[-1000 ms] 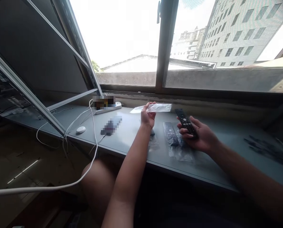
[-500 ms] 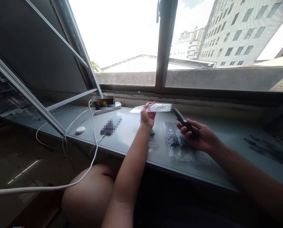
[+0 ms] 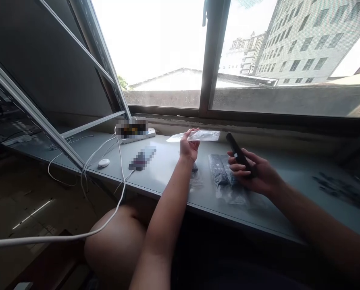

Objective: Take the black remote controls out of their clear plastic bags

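My right hand (image 3: 252, 171) is wrapped round a black remote control (image 3: 236, 152), turned on its edge and pointing away and left. My left hand (image 3: 188, 147) is raised over the grey table (image 3: 167, 177), pinching the end of a clear plastic bag (image 3: 203, 135) that stretches to the right. Under and between my hands lie two bagged black remotes (image 3: 223, 177) in clear plastic. A smaller bagged item (image 3: 194, 177) lies just below my left wrist.
A white power strip (image 3: 137, 137) with a blurred item on it sits at the back left. White cables (image 3: 107, 161), a small white round device (image 3: 103, 162) and a blurred phone (image 3: 142, 158) lie left. Dark items (image 3: 340, 187) lie far right. The window frame (image 3: 211, 60) stands behind.
My right hand has turned the remote from button side up onto its edge. My left hand has kept the bag in place. My knee has come up below the table.
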Demonstrator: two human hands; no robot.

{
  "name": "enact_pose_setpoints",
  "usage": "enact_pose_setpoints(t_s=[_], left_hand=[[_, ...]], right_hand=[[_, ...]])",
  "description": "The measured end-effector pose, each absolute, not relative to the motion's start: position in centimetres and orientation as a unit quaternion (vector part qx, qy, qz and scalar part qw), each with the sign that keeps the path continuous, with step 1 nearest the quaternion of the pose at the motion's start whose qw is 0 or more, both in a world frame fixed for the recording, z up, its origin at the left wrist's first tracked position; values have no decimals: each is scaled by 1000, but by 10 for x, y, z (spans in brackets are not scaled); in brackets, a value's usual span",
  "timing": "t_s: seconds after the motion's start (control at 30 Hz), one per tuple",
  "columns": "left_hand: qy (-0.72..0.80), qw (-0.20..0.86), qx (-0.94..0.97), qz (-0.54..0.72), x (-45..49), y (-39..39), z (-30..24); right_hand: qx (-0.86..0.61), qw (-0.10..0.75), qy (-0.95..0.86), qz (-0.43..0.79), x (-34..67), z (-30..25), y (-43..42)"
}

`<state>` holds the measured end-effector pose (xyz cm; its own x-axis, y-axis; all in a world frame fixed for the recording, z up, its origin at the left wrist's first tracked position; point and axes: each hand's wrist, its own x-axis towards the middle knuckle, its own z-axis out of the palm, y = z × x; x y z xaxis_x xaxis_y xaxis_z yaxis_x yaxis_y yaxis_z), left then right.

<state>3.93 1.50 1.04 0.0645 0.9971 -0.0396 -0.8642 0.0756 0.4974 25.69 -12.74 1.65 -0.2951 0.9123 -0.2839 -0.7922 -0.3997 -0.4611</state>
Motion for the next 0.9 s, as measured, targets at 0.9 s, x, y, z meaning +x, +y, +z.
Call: enact_pose_setpoints(t_s=[0.9], left_hand=[[197, 709, 184, 652, 42, 16, 7]], right_hand=[[-271, 533, -169, 783, 261, 13, -125]])
